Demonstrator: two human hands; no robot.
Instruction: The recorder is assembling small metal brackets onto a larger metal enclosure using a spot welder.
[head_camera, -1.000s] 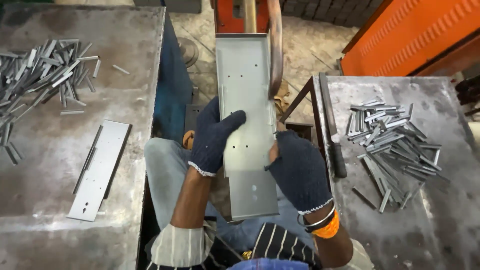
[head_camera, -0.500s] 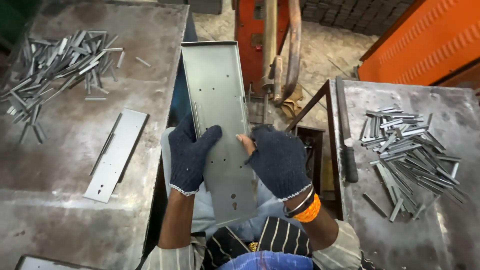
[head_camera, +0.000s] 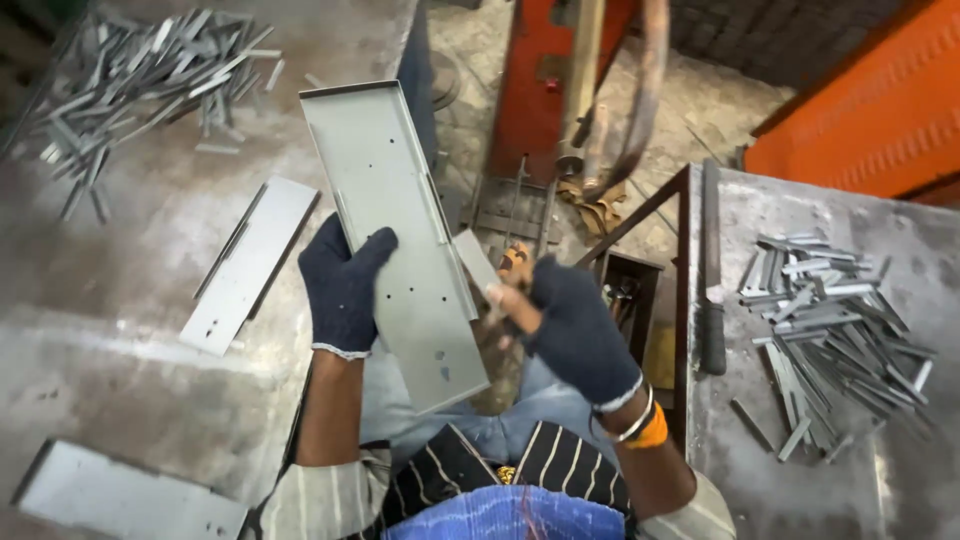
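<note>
The left hand (head_camera: 343, 285), in a dark knitted glove, grips the long grey sheet-metal channel panel (head_camera: 395, 235) along its left edge: thumb over the face, fingers wrapped behind. The panel is held in the air above the person's lap, between the two tables, tilted with its far end pointing up and left. It has folded-up side flanges and several small punched holes near its lower end.

The right hand (head_camera: 570, 325), also in a dark glove with bare fingertips showing, sits just beside the panel's right flange. Its fingers are closed around a small flat grey metal strip (head_camera: 476, 262), whose end lies against or very near the flange; contact cannot be confirmed. A small orange-brown object (head_camera: 514, 262) shows just behind the fingers; its kind cannot be told. The wrist carries metal bangles and an orange band (head_camera: 648, 428).

On the grey steel table at left (head_camera: 120, 330) lie a second flat grey panel with punched holes (head_camera: 250, 262), a further grey panel at the bottom edge (head_camera: 120, 500), and a loose heap of short grey metal strips (head_camera: 130, 80) at the far corner. The grey steel table at right (head_camera: 800, 450) carries a similar heap of strips (head_camera: 835, 330) and a long dark metal bar (head_camera: 711, 265) lying along its left edge. An orange-red machine frame (head_camera: 540, 80) stands beyond the hands.
</note>
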